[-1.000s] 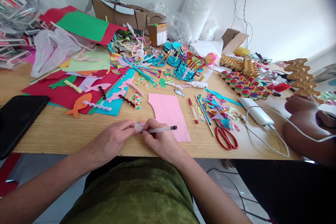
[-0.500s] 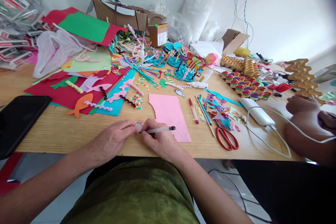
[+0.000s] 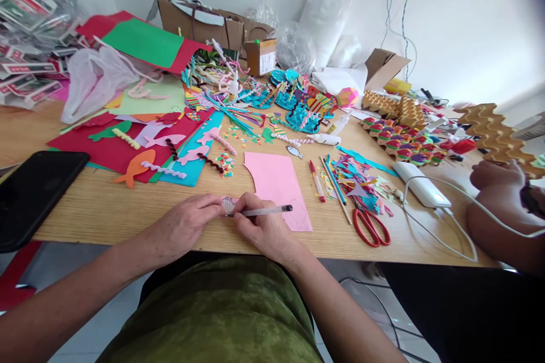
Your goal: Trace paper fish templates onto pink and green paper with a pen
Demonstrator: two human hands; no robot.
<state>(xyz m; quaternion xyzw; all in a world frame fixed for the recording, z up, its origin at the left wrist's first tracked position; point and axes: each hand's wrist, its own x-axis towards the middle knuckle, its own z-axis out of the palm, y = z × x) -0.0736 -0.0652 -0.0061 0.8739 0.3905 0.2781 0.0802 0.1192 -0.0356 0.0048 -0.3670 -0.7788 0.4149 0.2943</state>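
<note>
My right hand (image 3: 266, 229) grips a pen (image 3: 268, 211) with a clear barrel and a dark end, its tip down at a small paper piece (image 3: 228, 206) with dark drawn lines. The fingers of my left hand (image 3: 187, 221) press together on that piece's left edge, at the table's front. Part of the piece is hidden by my fingers. Just beyond my right hand lies a pink paper sheet (image 3: 272, 176), with a fish outline in its lower right corner. A small white paper fish (image 3: 294, 151) with a dark outline lies past the sheet's far edge.
Red-handled scissors (image 3: 371, 228), a red pen (image 3: 317, 181) and paper scraps (image 3: 361, 178) lie to the right, near a white power bank (image 3: 421, 184) with a cable. Left are paper fish (image 3: 135, 167) and a black phone (image 3: 40, 198). Another person's hand (image 3: 498, 176) holds an egg-carton piece (image 3: 496, 130).
My right hand's pen has tilted slightly, its dark end a little further right. The whole view has shifted slightly. The other person's egg-carton piece has tipped over more.
</note>
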